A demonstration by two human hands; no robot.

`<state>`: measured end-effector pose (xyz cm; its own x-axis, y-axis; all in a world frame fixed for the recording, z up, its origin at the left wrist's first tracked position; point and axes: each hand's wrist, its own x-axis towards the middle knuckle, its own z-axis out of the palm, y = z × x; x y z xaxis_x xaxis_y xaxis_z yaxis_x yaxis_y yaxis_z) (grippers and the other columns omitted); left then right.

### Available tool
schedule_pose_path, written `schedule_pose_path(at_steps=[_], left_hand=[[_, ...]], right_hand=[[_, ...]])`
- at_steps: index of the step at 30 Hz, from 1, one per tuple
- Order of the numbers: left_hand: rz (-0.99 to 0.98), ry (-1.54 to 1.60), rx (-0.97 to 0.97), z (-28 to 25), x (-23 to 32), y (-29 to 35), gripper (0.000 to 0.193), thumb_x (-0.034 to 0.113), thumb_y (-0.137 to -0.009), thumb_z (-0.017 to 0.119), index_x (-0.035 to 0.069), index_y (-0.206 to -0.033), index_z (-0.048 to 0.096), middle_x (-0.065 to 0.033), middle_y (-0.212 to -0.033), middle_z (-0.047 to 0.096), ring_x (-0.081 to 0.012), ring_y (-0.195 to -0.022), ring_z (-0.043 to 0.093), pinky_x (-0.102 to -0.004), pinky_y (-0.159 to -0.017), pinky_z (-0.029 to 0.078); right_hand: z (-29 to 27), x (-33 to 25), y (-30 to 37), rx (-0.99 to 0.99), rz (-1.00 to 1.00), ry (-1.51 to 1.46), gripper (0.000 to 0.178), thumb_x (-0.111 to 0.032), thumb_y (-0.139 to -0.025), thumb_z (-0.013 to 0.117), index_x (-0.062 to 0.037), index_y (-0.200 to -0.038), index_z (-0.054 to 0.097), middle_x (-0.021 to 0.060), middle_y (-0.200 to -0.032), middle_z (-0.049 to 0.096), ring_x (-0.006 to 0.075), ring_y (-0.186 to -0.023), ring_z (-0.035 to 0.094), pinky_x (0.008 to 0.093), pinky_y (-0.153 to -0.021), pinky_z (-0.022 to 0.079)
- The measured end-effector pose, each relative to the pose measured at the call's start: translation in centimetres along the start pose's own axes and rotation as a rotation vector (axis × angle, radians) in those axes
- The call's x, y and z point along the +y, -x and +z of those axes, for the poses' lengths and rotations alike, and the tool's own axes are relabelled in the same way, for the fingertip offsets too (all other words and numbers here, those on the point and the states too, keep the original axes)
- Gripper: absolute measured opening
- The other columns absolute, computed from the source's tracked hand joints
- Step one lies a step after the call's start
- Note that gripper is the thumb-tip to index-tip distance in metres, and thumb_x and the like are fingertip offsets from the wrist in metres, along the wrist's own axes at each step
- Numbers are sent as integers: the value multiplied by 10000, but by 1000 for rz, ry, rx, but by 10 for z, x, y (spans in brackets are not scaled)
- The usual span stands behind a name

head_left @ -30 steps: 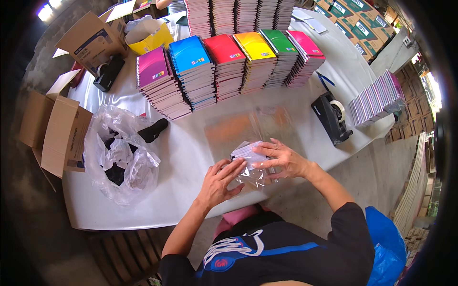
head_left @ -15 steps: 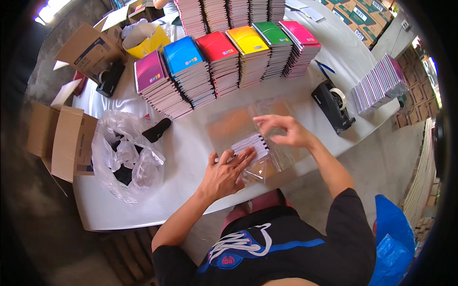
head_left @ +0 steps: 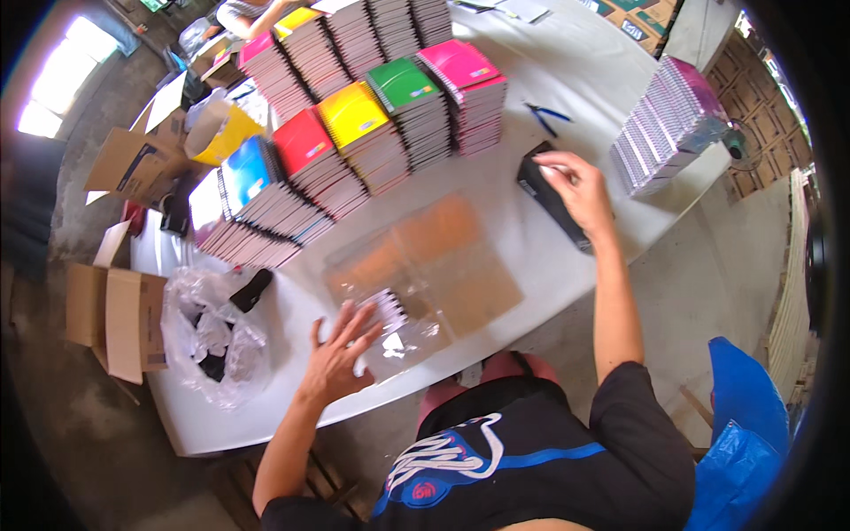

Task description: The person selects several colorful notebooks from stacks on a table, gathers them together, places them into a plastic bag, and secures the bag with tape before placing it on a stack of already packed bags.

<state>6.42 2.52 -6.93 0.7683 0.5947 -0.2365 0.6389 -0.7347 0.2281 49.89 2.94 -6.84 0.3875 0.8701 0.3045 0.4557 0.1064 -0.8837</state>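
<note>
My left hand [head_left: 340, 352], fingers spread, lies at the left edge of a clear plastic wrapper [head_left: 416, 345]. Under the plastic is a small white pack [head_left: 387, 310] with black marks along one edge. Both rest on a brown flat sheet [head_left: 474, 279]. My right hand [head_left: 580, 195] reaches over a black tape dispenser [head_left: 549, 202] on the right of the table. Its fingers are bent together over the tape roll, mostly hiding it; whether they pinch tape cannot be made out.
Stacks of spiral notebooks [head_left: 354, 115] in several colours run across the back. Blue-handled pliers [head_left: 547, 115] lie beyond the dispenser, and another notebook stack [head_left: 664, 128] stands far right. A plastic bag [head_left: 212, 336] with dark items and an open cardboard box [head_left: 133, 323] are at the left.
My right hand has moved from above the plastic wrapper to the tape dispenser. My left hand has shifted off the white pack toward the wrapper's left edge. The view has turned.
</note>
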Motion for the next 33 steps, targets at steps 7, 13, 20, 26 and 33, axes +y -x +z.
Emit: schedule_pose_path(at_steps=[7, 13, 20, 26, 33], left_hand=[[1, -15, -94, -13, -4, -8, 875, 327, -539, 755, 327, -1349, 425, 9, -1515, 255, -243, -1405, 200, -610, -1055, 27], [-47, -62, -219, -22, -3, -14, 909, 374, -523, 774, 401, -1354, 408, 33, -1511, 256, -229, -1405, 197, -623, -1064, -29], [-75, -44, -209, -18, -5, -13, 895, 370, -523, 776, 435, -1339, 414, 66, -1507, 263, -249, -1419, 145, -623, -1064, -36], [-38, -33, -206, -17, -9, -5, 942, 340, -501, 815, 421, -1348, 411, 57, -1527, 216, -383, -1415, -24, -692, -1019, -49], [12, -120, -217, -24, -13, -6, 1159, 307, -454, 851, 542, -1388, 204, 137, -1537, 102, -362, -1415, -39, -721, -1040, 22]], right_hand=[[-132, 99, 26, -314, 818, 131, 349, -409, -826, 673, -99, -984, 663, 26, -976, 650, 139, -772, 550, 302, -652, 421], [-134, 125, 28, -531, 854, -256, 269, -392, -840, 668, -133, -909, 645, -14, -938, 615, 93, -867, 485, 295, -632, 399], [-144, 164, 89, -240, 560, -46, 128, -198, -826, 684, -73, -850, 694, 80, -1375, 421, 225, -1131, 520, 502, -867, 456], [-115, 64, 68, 82, 233, 563, 123, -81, -817, 660, -51, -919, 722, 110, -914, 670, 129, -765, 627, 268, -578, 472], [100, -93, 27, -1148, 287, -129, 898, -97, -761, 692, -90, -1477, 150, 37, -650, 651, 48, -519, 506, 211, -469, 410]])
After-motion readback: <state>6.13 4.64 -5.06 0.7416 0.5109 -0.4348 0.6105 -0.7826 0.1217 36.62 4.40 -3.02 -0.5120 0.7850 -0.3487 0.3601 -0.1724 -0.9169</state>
